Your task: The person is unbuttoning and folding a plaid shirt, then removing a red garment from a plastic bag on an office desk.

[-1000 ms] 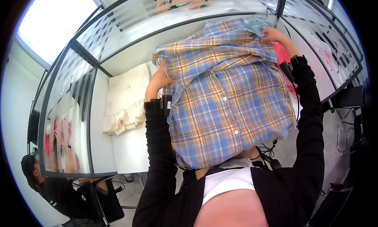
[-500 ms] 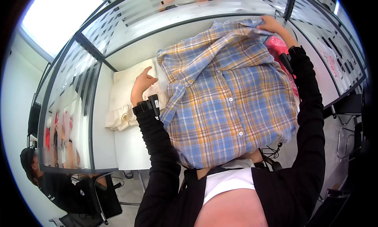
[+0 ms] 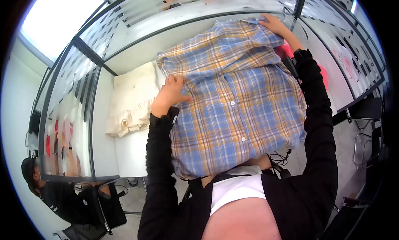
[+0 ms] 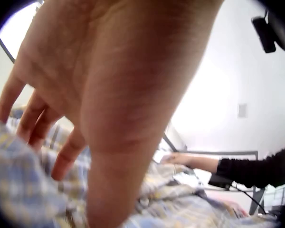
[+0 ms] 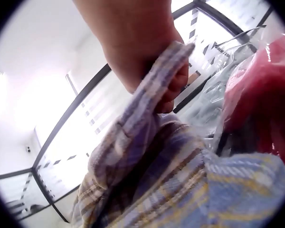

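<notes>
A blue and yellow plaid button-up shirt lies spread over the table, with its upper part folded across. At the far right corner of that fold, my right hand grips the cloth. In the right wrist view the curled fingers hold a cuff-like edge that stands up from the shirt. My left hand rests at the shirt's left edge, thumb and fingers spread. The left wrist view shows its fingers reaching down onto the plaid cloth without pinching it.
A folded cream garment with a ruffled edge lies left of the shirt. Something pink in clear plastic is on the right. Striped glass partitions enclose the table's back and sides. Another person sits at lower left.
My left hand first left the shirt toward the cream garment, then came back to the shirt's left edge. My right hand has moved up and to the left, carrying the shirt's corner.
</notes>
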### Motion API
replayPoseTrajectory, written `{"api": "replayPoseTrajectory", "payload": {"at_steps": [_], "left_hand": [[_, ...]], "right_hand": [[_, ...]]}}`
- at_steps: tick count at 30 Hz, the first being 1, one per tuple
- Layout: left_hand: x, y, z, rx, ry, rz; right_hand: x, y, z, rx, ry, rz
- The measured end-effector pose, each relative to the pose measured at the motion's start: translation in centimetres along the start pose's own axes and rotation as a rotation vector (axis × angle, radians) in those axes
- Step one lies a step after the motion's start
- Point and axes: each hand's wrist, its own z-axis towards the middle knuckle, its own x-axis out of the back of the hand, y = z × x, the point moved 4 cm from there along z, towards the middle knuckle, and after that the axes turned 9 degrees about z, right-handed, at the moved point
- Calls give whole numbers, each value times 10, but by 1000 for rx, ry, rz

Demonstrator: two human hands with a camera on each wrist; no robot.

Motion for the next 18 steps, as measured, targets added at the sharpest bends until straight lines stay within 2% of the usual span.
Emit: {"api": "replayPoseTrajectory", "payload": {"at_steps": [1,4,5,8,9,10,11,12,13,14,15,18], "left_hand": [[-3,5,-4,-4,65,18],[-23,-9,-4,23,180,99],[-15,-11,-9,-23,353,62],[25,-23,-32,132,625,20],[39,-22,-43,162,703,16],[48,-22,-56,195,781,9],[48,-23,-65,237,779,-17],[37,-24,-69,188,629,-21],[23,-29,-72,140,480,-24],[14,-33,-75,90,332,-25],[4,-35,-79,-18,34,-180],[15,-44,-64,9,96,-266]], "right_hand": [[-4,-3,-1,95,77,-52],[-11,-10,3,136,51,-185],[-8,-19,6,121,20,-191],[15,-44,14,156,145,66],[19,-43,15,195,220,283],[17,-40,14,196,252,254],[12,-36,10,197,280,226],[9,-31,6,200,309,198],[4,-31,3,134,83,82],[-2,-22,2,141,56,56],[-12,-14,0,148,28,29],[-18,-11,3,127,2,27]]}}
